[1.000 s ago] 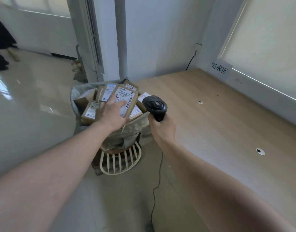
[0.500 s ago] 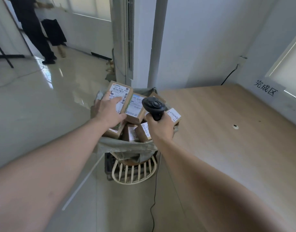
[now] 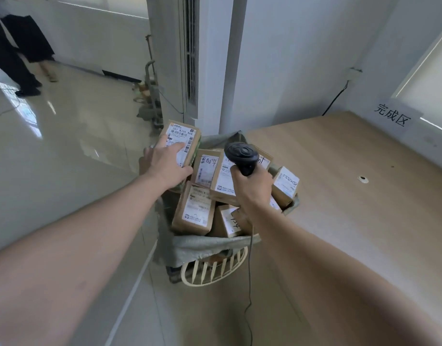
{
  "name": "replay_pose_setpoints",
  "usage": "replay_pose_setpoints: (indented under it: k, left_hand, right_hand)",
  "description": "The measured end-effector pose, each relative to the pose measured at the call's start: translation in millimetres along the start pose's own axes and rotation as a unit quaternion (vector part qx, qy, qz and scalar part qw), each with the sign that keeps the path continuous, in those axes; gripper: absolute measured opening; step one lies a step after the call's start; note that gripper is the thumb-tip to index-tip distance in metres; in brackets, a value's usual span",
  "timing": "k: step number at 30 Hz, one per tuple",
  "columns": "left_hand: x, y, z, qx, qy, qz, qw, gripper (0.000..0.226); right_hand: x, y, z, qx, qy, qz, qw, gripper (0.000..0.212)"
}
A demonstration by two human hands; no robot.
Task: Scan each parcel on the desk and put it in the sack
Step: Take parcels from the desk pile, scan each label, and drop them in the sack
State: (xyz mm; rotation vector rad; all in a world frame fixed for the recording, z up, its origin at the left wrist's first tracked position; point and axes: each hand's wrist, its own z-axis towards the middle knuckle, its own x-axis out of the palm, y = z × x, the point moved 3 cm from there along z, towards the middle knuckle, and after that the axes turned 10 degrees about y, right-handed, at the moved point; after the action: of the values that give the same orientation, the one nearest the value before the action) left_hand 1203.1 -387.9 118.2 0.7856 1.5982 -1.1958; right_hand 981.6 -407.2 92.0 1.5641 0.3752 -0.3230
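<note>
A grey-green sack [image 3: 202, 243] hangs open in a cream slatted stand beside the wooden desk [image 3: 339, 208]. Several brown parcels [image 3: 193, 211] with white labels fill it. My left hand [image 3: 165, 163] holds one more labelled parcel [image 3: 187, 134] at the sack's far left rim, with fingers laid over the label and the thumb at its near end. Just to the right, above the parcels, my right hand [image 3: 252, 187] grips a black barcode scanner [image 3: 241, 153] by the handle, head pointing away from me.
The scanner's black cable [image 3: 248, 283] hangs down to the glossy floor. A white pillar unit [image 3: 190, 58] stands behind the sack, with a small trolley [image 3: 150, 96] beside it. A person's legs [image 3: 12, 58] are at the far left. The desk has a cable hole [image 3: 363, 179].
My left hand has carried the parcel from the middle of the sack to its far left rim. The view has swung left and closer. The right hand keeps the scanner over the sack.
</note>
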Motion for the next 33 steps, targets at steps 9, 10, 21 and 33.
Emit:
replay_pose_setpoints:
  k: [9,10,21,33]
  left_hand:
    - [11,31,64,0.061,0.067,-0.014,0.996,0.075]
    - [13,29,70,0.070,0.070,-0.012,0.995,0.076]
    - [62,-8,130,0.116,0.112,-0.056,0.985,0.081]
    - [86,-19,148,0.146,0.144,-0.013,0.979,0.105]
  right_hand:
    - [47,10,19,0.046,-0.058,-0.018,0.997,0.015]
    - [48,9,23,0.051,-0.062,-0.015,0.997,0.015]
    - [42,-2,66,0.075,-0.075,-0.007,0.994,0.022]
    - [37,-12,81,0.117,-0.115,-0.025,0.986,0.020]
